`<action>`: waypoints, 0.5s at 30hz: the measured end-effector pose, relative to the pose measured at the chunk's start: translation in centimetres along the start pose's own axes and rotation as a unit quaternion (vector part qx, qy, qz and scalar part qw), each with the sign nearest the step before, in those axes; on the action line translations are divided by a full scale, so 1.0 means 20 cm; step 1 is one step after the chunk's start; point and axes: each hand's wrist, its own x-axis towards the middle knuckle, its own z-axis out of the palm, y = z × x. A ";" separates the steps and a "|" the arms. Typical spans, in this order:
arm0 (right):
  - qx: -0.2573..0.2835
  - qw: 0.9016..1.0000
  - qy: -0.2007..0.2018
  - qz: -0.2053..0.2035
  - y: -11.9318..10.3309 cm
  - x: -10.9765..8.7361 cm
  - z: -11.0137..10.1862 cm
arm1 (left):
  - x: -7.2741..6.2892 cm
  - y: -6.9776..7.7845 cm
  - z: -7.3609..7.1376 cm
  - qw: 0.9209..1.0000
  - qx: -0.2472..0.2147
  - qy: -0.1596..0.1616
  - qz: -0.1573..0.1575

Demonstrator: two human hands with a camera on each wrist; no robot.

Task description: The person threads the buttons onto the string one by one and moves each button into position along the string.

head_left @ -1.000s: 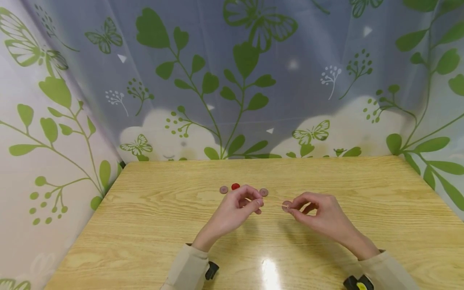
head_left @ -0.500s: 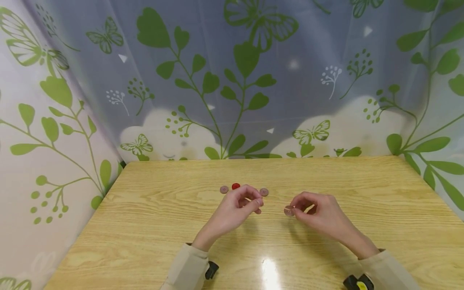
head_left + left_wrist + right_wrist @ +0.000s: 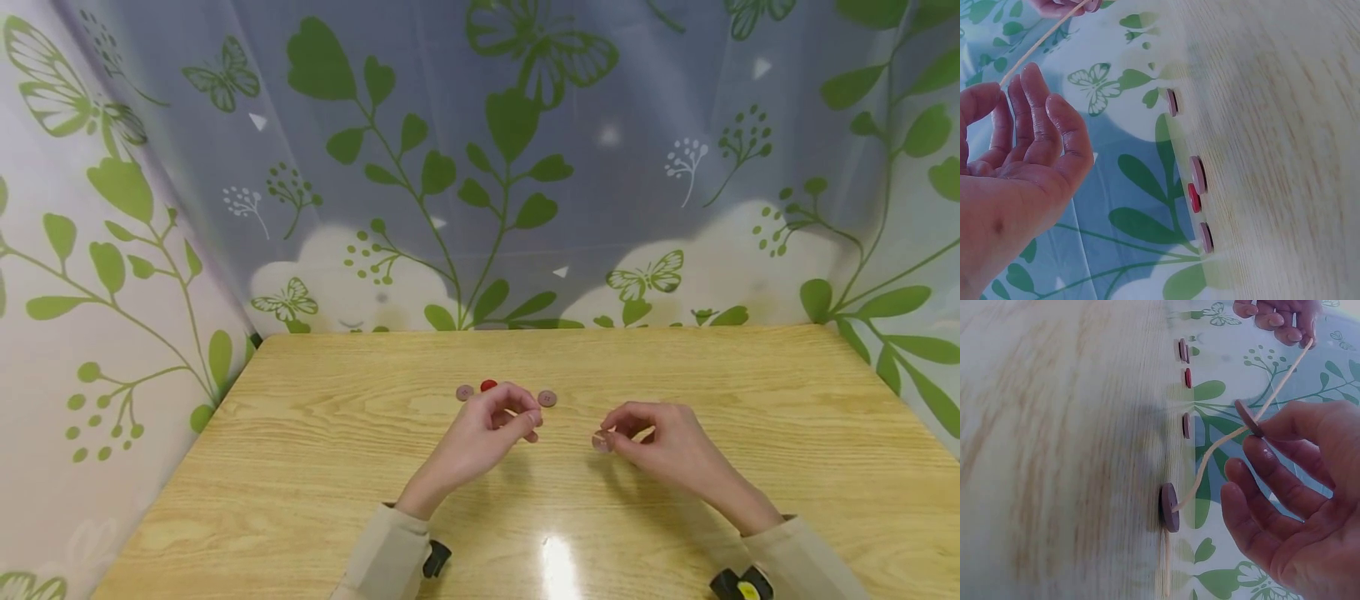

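Note:
In the right wrist view, my right hand [image 3: 1307,500] pinches a brownish-pink button [image 3: 1247,415] between thumb and forefinger. A pale cord [image 3: 1288,372] runs through it. Further down the cord, a second brownish button [image 3: 1170,509] is threaded, close to the tabletop. The cord's other end is between the thumb and forefinger of my left hand [image 3: 491,433]; the left wrist view shows the cord [image 3: 1038,44] stretched from there toward the right hand. Beyond the left hand lie loose buttons: a pinkish one [image 3: 465,392], a red one [image 3: 489,386] and another pinkish one [image 3: 547,398].
Both hands are above a wood-grain table [image 3: 300,467]. The left wrist view shows one more pinkish button [image 3: 1197,175] beside the red one, hidden in the head view. A patterned curtain [image 3: 600,167] hangs along the back and sides.
The button in my right fingers has shifted slightly to the right and nearer my body along the cord. My left hand has stayed nearly still. The loose buttons have not moved.

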 end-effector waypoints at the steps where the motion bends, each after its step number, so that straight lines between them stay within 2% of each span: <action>1: -0.001 1.000 -0.002 0.003 0.00 0.00 0.00 | 0.00 0.00 0.00 1.000 0.000 0.000 0.000; 8: -0.004 1.000 -0.012 0.016 0.03 0.01 -0.02 | 0.01 0.00 -0.01 1.000 0.014 0.006 0.002; 15: -0.011 1.000 -0.019 0.022 0.05 0.01 -0.03 | 0.01 0.01 -0.02 1.000 0.008 0.008 -0.001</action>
